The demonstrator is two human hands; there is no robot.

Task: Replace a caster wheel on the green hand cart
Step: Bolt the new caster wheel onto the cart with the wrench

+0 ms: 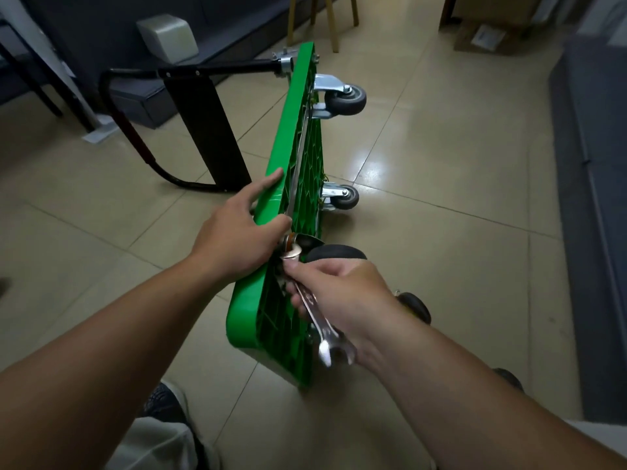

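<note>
head view: the green hand cart [280, 154] stands tipped on its long edge on the tiled floor [441, 198], with its ribbed underside facing right and its black handle [217, 71] folded out to the left, the far end of the handle resting on the floor. the left hand [234, 232] lies on the upper green edge with its fingers out straight and holds nothing; the forefinger runs along the rim and the thumb reaches over to a small metal fitting [291, 247] on the underside. the right hand [342, 293] is curled round a steel wrench [325, 337], whose open end sticks out below the wrist, while the thumb presses up against that same fitting. just beside the right hand's knuckles sits the near caster wheel [336, 254], dark and partly hidden. two more casters on shiny brackets show further along the deck, the middle caster [344, 197] and the far caster [347, 98]. a fourth wheel [415, 307] peeps out beyond the right wrist. a dark shoe [163, 405] shows at the bottom, and a pale box [168, 37] lies at the back left.
</note>
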